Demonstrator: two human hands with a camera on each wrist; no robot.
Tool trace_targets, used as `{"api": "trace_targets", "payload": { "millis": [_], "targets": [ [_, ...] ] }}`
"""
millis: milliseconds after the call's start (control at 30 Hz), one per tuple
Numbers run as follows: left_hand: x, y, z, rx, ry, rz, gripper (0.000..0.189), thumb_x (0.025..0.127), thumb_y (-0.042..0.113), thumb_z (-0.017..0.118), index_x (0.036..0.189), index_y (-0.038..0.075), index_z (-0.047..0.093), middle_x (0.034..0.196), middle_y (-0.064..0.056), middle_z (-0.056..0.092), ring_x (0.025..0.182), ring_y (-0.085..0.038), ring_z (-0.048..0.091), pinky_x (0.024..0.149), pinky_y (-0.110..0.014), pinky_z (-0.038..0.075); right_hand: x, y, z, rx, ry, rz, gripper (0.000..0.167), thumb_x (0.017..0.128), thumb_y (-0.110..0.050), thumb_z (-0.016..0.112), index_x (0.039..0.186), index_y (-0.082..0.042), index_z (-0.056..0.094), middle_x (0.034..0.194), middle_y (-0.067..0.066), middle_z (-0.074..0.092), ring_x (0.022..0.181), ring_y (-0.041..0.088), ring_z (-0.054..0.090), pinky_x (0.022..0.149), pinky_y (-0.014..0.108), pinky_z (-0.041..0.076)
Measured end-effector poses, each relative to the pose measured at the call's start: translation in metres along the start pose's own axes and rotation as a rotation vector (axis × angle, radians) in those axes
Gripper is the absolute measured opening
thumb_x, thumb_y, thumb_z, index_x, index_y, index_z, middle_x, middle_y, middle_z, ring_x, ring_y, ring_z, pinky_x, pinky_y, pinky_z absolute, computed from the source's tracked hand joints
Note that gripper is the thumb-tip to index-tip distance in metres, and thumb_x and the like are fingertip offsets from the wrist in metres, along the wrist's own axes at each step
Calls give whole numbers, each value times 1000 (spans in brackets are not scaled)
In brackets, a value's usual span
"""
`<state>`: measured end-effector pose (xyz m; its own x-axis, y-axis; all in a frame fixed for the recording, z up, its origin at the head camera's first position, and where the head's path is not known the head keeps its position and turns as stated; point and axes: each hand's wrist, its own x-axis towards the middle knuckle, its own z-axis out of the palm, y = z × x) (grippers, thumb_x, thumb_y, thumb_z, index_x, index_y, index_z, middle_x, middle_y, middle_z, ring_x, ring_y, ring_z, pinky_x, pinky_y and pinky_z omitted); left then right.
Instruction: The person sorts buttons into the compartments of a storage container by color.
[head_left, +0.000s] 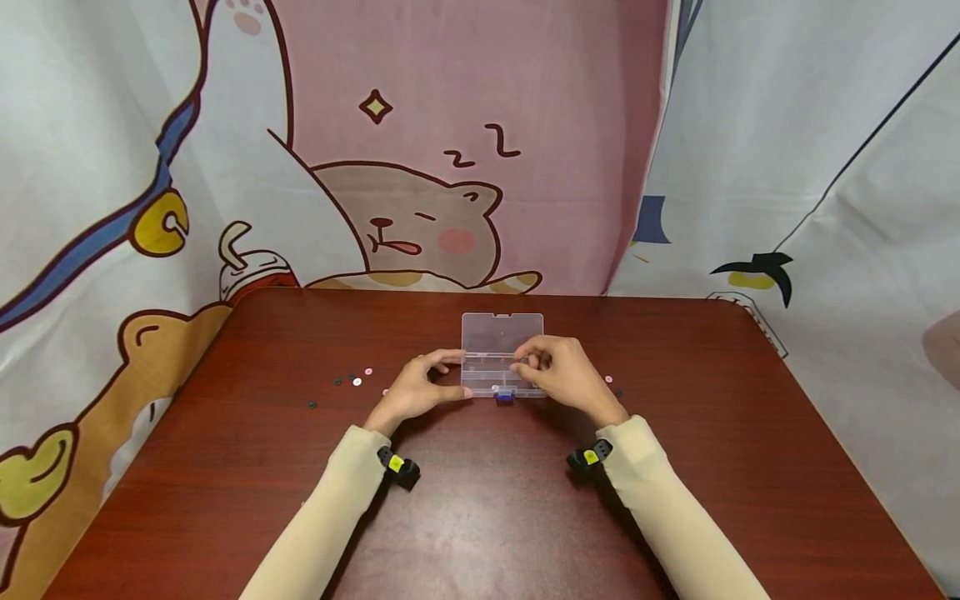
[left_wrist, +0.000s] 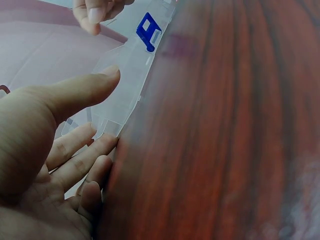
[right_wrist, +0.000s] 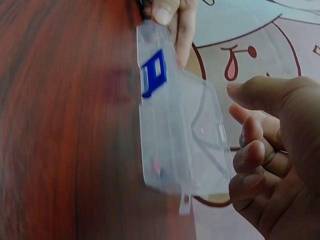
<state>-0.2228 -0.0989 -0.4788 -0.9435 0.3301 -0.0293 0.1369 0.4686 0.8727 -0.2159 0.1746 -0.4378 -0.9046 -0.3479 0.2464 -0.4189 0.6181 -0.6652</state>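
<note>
A clear plastic compartment box point(head_left: 480, 377) with a blue latch point(head_left: 505, 397) stands on the table, its lid point(head_left: 491, 332) raised at the back. My left hand point(head_left: 416, 387) holds the box's left end, thumb at the front corner and fingers at the side and back. Over the right part of the box is my right hand point(head_left: 566, 375), fingers loosely bent and thumb apart from the index finger. Nothing shows between those fingertips in the right wrist view. A small pink piece point(right_wrist: 156, 166) lies inside the box, blurred through its wall.
Left of the box lie several small round pieces, among them a white one point(head_left: 357, 382), a pink one point(head_left: 368, 372) and a dark one point(head_left: 312, 404). Another pink piece point(head_left: 608, 379) and a dark piece point(head_left: 618, 392) lie beyond my right hand. A printed curtain point(head_left: 450, 100) hangs behind the brown table point(head_left: 495, 508).
</note>
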Motion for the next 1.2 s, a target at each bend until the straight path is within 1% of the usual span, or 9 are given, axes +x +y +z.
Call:
{"api": "trace_targets", "payload": {
  "millis": [233, 400, 533, 667, 900, 1200],
  "targets": [
    [0, 0, 0, -4, -6, 5, 63, 81, 28, 89, 138, 24, 64, 137, 4, 67, 123, -24, 56, 105, -47, 46, -7, 13, -18, 1, 6, 55, 17, 92, -18, 78, 105, -8, 77, 72, -1, 58, 60, 12, 50, 52, 23, 39],
    [0, 0, 0, -7, -6, 8, 63, 81, 28, 89, 138, 25, 64, 137, 5, 67, 123, -24, 56, 105, -47, 46, -12, 22, -30, -23, 6, 84, 21, 91, -18, 79, 109, -8, 76, 71, 1, 58, 60, 14, 50, 51, 24, 39],
    [0, -1, 0, -12, -3, 7, 62, 81, 28, 89, 138, 25, 64, 137, 5, 67, 123, -24, 56, 105, -47, 46, -15, 30, -38, -48, 16, 95, 23, 91, -21, 80, 110, -8, 76, 71, 1, 59, 61, 16, 51, 52, 24, 40],
    [-1, -1, 0, -6, -1, 5, 62, 81, 29, 89, 138, 27, 64, 136, 6, 67, 123, -24, 56, 104, -47, 46, -19, 38, -45, -55, 22, 127, 27, 91, -24, 80, 112, -8, 76, 73, 1, 59, 62, 15, 51, 52, 25, 41],
    [-1, 0, 0, -9, 1, -4, 62, 81, 29, 89, 138, 26, 64, 136, 6, 67, 123, -24, 56, 105, -47, 46, -28, 49, -57, -60, 20, 174, 28, 92, -25, 79, 114, -9, 75, 72, 2, 61, 60, 17, 56, 56, 27, 46],
    [-1, -1, 0, -2, -5, 7, 62, 81, 28, 89, 138, 24, 64, 137, 5, 67, 123, -24, 56, 106, -47, 46, -39, 67, -68, -107, 7, 234, 34, 93, -30, 77, 118, -7, 72, 72, 2, 60, 64, 15, 53, 59, 27, 43]
  ]
}}
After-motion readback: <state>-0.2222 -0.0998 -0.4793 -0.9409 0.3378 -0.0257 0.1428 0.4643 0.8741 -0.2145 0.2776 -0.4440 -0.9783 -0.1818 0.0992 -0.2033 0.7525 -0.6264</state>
